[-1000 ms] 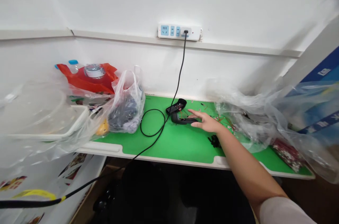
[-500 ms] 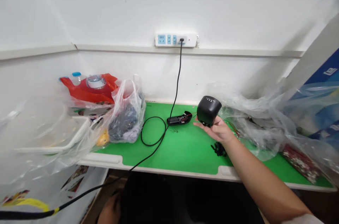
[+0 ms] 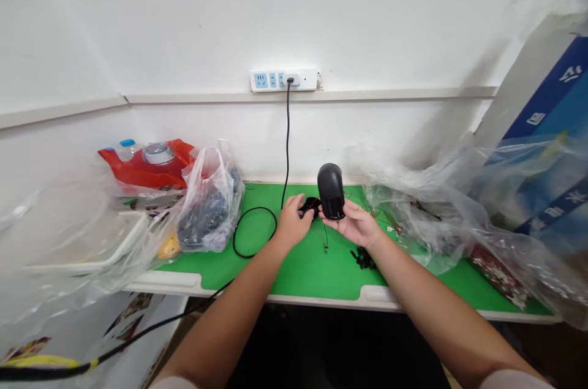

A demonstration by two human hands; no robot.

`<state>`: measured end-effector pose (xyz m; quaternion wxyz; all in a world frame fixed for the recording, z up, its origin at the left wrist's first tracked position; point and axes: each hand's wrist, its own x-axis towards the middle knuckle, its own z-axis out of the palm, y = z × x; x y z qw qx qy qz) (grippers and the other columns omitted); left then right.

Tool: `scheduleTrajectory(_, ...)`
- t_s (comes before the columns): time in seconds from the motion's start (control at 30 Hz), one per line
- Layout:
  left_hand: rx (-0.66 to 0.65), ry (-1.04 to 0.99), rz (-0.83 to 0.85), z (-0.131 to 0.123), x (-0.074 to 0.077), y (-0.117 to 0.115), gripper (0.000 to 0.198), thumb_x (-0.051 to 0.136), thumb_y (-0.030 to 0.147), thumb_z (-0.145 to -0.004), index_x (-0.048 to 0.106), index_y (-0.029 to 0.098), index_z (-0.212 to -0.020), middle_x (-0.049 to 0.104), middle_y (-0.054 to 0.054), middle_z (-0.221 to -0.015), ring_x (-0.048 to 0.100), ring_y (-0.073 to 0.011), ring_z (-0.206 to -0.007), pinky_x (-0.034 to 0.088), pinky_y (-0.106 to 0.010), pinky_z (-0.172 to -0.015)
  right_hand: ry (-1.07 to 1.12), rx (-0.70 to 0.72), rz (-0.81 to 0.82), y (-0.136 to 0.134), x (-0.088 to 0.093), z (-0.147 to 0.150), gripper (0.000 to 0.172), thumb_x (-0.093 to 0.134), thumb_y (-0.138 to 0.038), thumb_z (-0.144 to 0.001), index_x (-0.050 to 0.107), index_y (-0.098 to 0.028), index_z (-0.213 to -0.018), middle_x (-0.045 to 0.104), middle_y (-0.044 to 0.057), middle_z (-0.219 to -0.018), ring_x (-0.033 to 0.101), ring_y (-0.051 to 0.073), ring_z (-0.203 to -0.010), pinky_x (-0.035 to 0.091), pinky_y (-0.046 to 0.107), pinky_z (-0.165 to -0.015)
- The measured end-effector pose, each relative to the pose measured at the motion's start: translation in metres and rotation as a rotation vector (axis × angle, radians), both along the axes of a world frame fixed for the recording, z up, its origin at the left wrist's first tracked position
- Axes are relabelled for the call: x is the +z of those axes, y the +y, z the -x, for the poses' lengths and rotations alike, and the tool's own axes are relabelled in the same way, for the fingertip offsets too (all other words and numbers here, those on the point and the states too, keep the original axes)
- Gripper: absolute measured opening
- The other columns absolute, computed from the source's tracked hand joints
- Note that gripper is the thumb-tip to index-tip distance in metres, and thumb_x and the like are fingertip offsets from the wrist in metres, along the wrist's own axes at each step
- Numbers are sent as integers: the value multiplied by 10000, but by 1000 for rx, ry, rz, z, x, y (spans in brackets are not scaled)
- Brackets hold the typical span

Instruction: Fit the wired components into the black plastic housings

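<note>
My right hand [image 3: 359, 226] grips a black rounded plastic housing [image 3: 331, 190], held upright above the green mat [image 3: 303, 272]. Its upper part is matte and its lower part glossy. Just left of it, my left hand [image 3: 294, 223] has its thumb and fingers around a black open shell [image 3: 311, 204] with thin wires. The hand hides much of that shell. A thin dark wire [image 3: 326, 241] with a small end hangs or lies below the housing. Near my right wrist lies a pile of small black pieces [image 3: 364, 258].
A power strip [image 3: 264, 80] on the wall has a black cable [image 3: 288, 144] plugged in, which loops across the mat's left side. Filled plastic bags [image 3: 209, 211] and a yellow object [image 3: 169, 247] stand left. Clear plastic wrapping [image 3: 441, 226] and a blue-white box [image 3: 546, 113] are right.
My left hand has come up from below the table edge to the open shell. The housing in my right hand has turned more upright. The view has shifted somewhat right.
</note>
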<state>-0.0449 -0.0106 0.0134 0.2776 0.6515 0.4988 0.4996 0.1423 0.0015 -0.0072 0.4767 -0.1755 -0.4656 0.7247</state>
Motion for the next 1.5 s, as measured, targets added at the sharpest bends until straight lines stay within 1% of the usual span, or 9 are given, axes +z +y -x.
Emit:
scheduleTrajectory(0.1, -77, 72, 34, 1, -18, 18, 438, 626, 241, -717, 537, 138, -1133, 559, -108, -1056, 573, -190, -925, 507, -361, -809, -19, 9, 31, 2, -2, 0, 403, 587, -380, -775, 518, -208, -1133, 629, 109, -1129, 611, 247, -1023, 403, 502, -975)
scheduleTrajectory(0.23, -75, 106, -28, 6, -30, 15, 365, 570, 230, -768, 548, 150, -1124, 570, -95, -1018, 569, -169, -890, 496, -342, -806, -46, 4, 54, 2, -3, 2, 415, 556, -393, -786, 503, -215, -1156, 611, 110, -1163, 595, 257, -1045, 425, 503, -946)
scheduleTrajectory(0.4, -48, 191, -103, 8, -27, 20, 387, 542, 211, -786, 534, 183, -1173, 545, -100, -1150, 552, -191, -970, 479, -342, -825, -102, 29, 16, -1, -2, 0, 438, 478, -459, -811, 479, -224, -1181, 620, 116, -1136, 608, 252, -1012, 438, 492, -915)
scheduleTrajectory(0.63, -51, 285, -174, 15, -21, 22, 193, 515, 189, -807, 664, 174, -927, 626, -68, -913, 559, -184, -890, 445, -356, -853, -147, 28, -2, -2, -4, -4, 456, 432, -504, -819, 497, -217, -1168, 620, 120, -1137, 610, 249, -1006, 438, 491, -912)
scheduleTrajectory(0.87, -18, 105, -182, 24, -12, 16, 220, 485, 249, -839, 661, 157, -934, 633, -75, -910, 577, -165, -857, 457, -313, -808, -32, 14, 4, -3, 6, -7, 397, 483, -417, -830, 497, -226, -1178, 632, 102, -1118, 607, 228, -1019, 461, 433, -901)
scheduleTrajectory(1.07, -108, -201, 127, 24, -15, 17, 314, 492, 355, -823, 652, 138, -983, 616, -30, -655, 545, -130, -569, 459, -262, -557, 18, 17, -8, -3, 8, -8, 389, 545, -396, -814, 523, -213, -1156, 644, 102, -1098, 630, 211, -962, 497, 379, -844)
scheduleTrajectory(1.13, -95, -242, 136, 23, -17, 18, 312, 509, 364, -810, 654, 142, -975, 606, -22, -638, 535, -125, -549, 450, -252, -538, -3, 8, -19, -3, 9, -7, 386, 554, -404, -813, 535, -216, -1149, 645, 106, -1096, 634, 217, -955, 496, 393, -841)
scheduleTrajectory(1.33, 70, -123, -125, 23, -15, 17, 258, 520, 361, -821, 655, 185, -953, 626, -77, -915, 589, -174, -829, 479, -272, -684, -86, -272, -188, -5, 3, 2, 379, 656, -331, -756, 595, -268, -1124, 657, 57, -1067, 637, 221, -916, 492, 442, -833)
scheduleTrajectory(1.5, 168, -206, -209, 12, -6, 3, 302, 552, 361, -810, 598, 187, -1053, 555, -94, -1038, 554, -191, -969, 473, -302, -810, -354, -721, -648, -8, 3, 11, 375, 659, -241, -754, 623, -270, -1126, 586, 69, -1147, 553, 224, -1047, 440, 446, -923)
